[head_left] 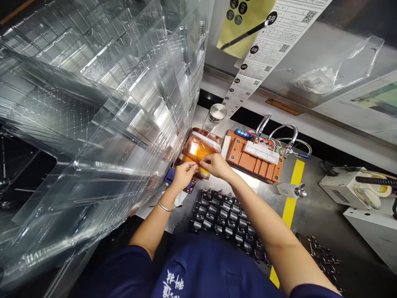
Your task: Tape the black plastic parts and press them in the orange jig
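My left hand [185,174] is closed in a pinch at the near edge of a stack of shiny orange see-through film [192,151]. Beside it, my right hand [216,165] pinches over the same stack, thumb and forefinger together. Whatever lies between the fingertips of either hand is too small to make out. Under and beside my left wrist are a blue phone [169,176] and a dark patterned item. Rows of black moulded parts [221,215] lie in front of my body, below both forearms.
Tall stacks of clear plastic trays [149,103] crowd the left. Behind the film stands a lidded glass jar [214,118]. An orange-brown fixture [254,159] with metal hoses sits to the right, past it yellow tape [290,203] and a white machine [347,188]. More black parts [324,256] lie lower right.
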`<state>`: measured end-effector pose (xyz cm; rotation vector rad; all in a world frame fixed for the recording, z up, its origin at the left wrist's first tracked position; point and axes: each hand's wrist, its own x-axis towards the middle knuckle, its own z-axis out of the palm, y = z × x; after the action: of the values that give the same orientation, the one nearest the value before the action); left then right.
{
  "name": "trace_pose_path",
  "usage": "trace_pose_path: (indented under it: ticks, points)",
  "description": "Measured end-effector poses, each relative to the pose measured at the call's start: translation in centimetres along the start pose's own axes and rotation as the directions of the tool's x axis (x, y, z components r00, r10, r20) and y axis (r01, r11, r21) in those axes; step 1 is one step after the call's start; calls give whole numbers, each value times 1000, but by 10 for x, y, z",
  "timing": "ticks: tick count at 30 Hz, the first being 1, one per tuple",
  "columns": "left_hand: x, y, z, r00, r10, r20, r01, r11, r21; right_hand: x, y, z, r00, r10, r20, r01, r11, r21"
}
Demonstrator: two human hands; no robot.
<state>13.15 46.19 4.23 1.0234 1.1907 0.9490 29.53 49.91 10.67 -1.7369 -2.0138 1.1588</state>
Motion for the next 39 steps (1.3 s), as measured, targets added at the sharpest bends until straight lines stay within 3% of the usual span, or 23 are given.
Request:
trace_pose_path:
  ticks: [3, 5, 7, 11, 14, 18, 21, 23, 26, 28, 31, 35, 37, 39]
  points:
    - [5, -5, -9, 974, -154, -167, 141, 986, -86, 2, 21, -5, 985, 98, -141, -98, 995, 10]
    - [6, -8, -13, 952, -212, -219, 192, 975, -108, -2, 30, -7, 968, 140, -207, -129, 989, 65]
    - [4, -9, -12, 959, -210, -190, 192, 975, -109, -8, 29, -4, 973, 96, -212, -75, 992, 103]
    - [-5, -2, 4, 994, -93, -57, 90, 995, -47, -18, 4, 10, 993, -49, -104, 58, 995, 86]
    - [-10, 5, 12, 999, -41, 32, 41, 999, 1, -18, -7, 13, 999, -29, -15, 30, 998, 64]
    - [-11, 10, 11, 993, -50, 105, 49, 999, 12, -15, 0, 2, 990, -17, 138, -11, 981, 195]
    - [-10, 9, 10, 986, -82, 148, 84, 996, -11, -11, 7, -2, 978, 67, 199, -134, 929, 345]
    - [-7, 4, 11, 984, -121, 128, 125, 992, -24, -9, 11, -1, 970, 178, 165, -235, 859, 455]
    - [1, -8, 10, 981, -190, -47, 189, 982, -16, -13, 23, -3, 935, 353, 43, -309, 745, 591]
    - [7, -18, 9, 947, -222, -234, 233, 972, 21, -25, 41, -13, 879, 471, -72, -306, 674, 672]
    - [12, -30, 10, 891, -123, -436, 241, 944, 227, -61, 74, -36, 714, 642, -281, -219, 585, 781]
    - [9, -33, 21, 888, 54, -457, 232, 806, 545, -125, 106, -57, 467, 715, -521, -77, 619, 781]
    - [9, -31, 24, 882, 57, -469, 279, 739, 614, -154, 112, -62, 367, 700, -613, -33, 668, 744]
    - [9, -28, 23, 882, 48, -468, 318, 673, 667, -180, 115, -65, 305, 657, -690, -18, 728, 686]
